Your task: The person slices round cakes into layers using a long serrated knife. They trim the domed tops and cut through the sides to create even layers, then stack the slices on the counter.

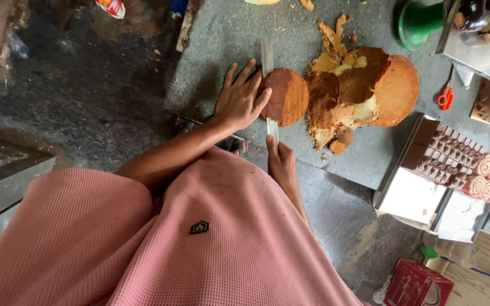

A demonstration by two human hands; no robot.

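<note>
Orange scissors (444, 98), red crate (417, 285)

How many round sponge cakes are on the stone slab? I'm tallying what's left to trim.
2. One brown cake lies under the left hand, the knife across it. A bigger, broken cake sits right of it. Others may lie outside the view.

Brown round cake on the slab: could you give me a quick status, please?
Left hand flat on round brown cake. Right hand grips long knife, blade at cake's left edge. Stacked cake trimmings sit just right.
</note>
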